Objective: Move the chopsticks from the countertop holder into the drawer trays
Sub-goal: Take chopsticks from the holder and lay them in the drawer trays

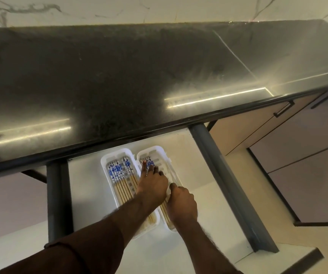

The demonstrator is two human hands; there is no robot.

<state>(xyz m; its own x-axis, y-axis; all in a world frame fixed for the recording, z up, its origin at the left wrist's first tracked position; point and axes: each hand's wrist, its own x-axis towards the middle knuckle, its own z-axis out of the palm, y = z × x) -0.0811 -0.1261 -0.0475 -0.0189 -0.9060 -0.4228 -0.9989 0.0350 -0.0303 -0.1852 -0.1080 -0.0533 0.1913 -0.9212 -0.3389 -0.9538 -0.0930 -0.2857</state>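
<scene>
A dark-sleeved left forearm (92, 240) reaches in from the near edge of the view, crossing over the left white tray (107, 161) of an open drawer (179, 143) beneath a black stone bench (119, 80). The left hand (152, 182) lies flat on the right white tray (159, 150), fingers spread and extended, pressing on the blue-and-white patterned tops of a few chopsticks (149, 162) there rather than gripping them. The right hand (182, 204) sits just nearer the camera on the same tray, fingers curled down over the plain wooden ends of those sticks; whether it pinches them or merely steadies them cannot be told.

Relative to the right tray, a fuller row of chopsticks (119, 175) lies in the tray touching its left side, patterned ends toward the bench, wooden tips toward the camera. The sticks under the hands share that long axis, running along the tray's length from the bench side to the drawer's front. Both hands are already on them, the left at the far end, the right at the near end.

No countertop holder appears in view; the bench surface shown is bare. The step looks like squaring the last sticks lengthwise into the right tray, and any nudge should follow that axis.
</scene>
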